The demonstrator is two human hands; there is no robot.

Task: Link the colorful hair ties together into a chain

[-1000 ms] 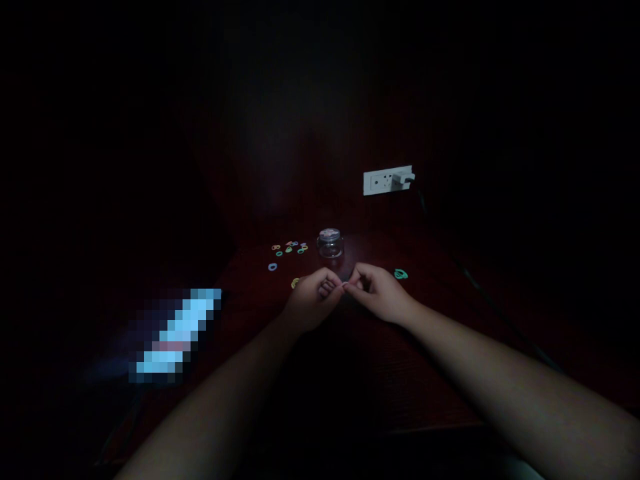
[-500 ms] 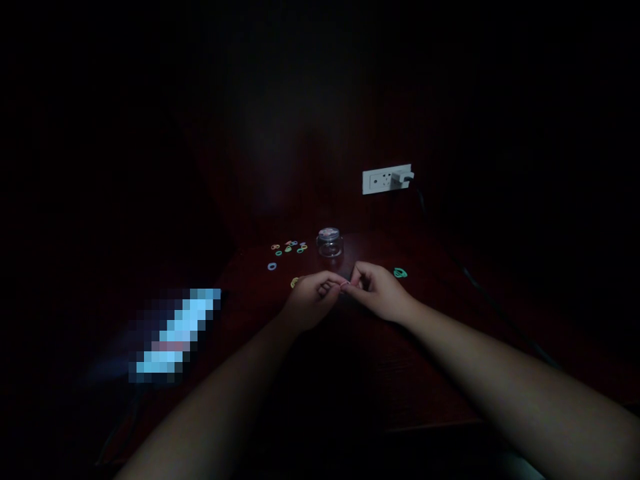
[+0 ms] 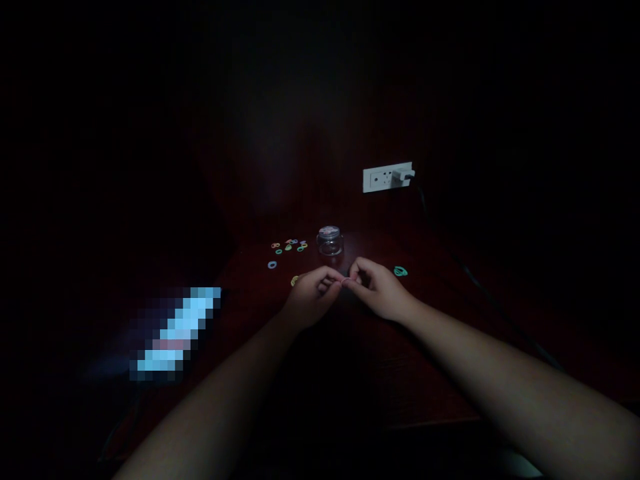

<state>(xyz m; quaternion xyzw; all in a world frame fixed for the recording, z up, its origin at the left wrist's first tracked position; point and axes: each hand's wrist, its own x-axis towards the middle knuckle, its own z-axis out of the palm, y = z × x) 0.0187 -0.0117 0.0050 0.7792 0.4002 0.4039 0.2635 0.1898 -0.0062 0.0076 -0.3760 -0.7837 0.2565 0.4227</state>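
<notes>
Between the fingertips of both hands is a small pink band point(image 3: 345, 282). My left hand point(image 3: 313, 297) pinches it from the left, and my right hand point(image 3: 377, 288) pinches it from the right. Just behind them stands a clear jar point(image 3: 330, 242) with its lid on. A yellow band point(image 3: 295, 281) lies partly hidden behind my left hand. To the right of my right hand are green bands point(image 3: 401, 271). Several small coloured bands lie left of the jar, with a bluish one point(image 3: 272, 265) nearer the front.
A bright, pixelated device screen point(image 3: 177, 333) is at the left edge of the dark red table point(image 3: 420, 393). On the wall behind is a white socket point(image 3: 380, 179) with a plug in it. A dark cable point(image 3: 480, 287) runs down the right side.
The pink band shows a little more clearly as a loop between my fingertips. Both hands keep nearly the same place, with my right fingers slightly higher.
</notes>
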